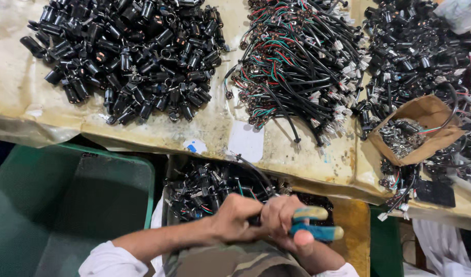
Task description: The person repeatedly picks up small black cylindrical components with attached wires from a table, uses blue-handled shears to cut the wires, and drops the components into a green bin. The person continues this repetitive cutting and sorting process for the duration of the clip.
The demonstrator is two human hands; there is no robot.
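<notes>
Low in the head view, just under the table's front edge, the two hands meet close to the person's body. The right hand is closed around a pair of pliers, whose two handles stick out to the right: the upper one has a pale yellowish-green sleeve, the lower one a bright blue sleeve with a pale tip. The jaws of the tool are hidden between the hands. The left hand is curled shut and pressed against the right, pinching a small dark part that I cannot make out; a thin black wire rises from the hands toward the table.

Just behind the hands sits a box of assembled black parts with red and green leads. To its left stands a green plastic bin. On the worn beige tabletop lie a heap of black cylindrical sockets, a bundle of black cables with red and green wires and white plugs, and another dark heap at the right. A torn brown cardboard box of small metal pieces rests near the right edge.
</notes>
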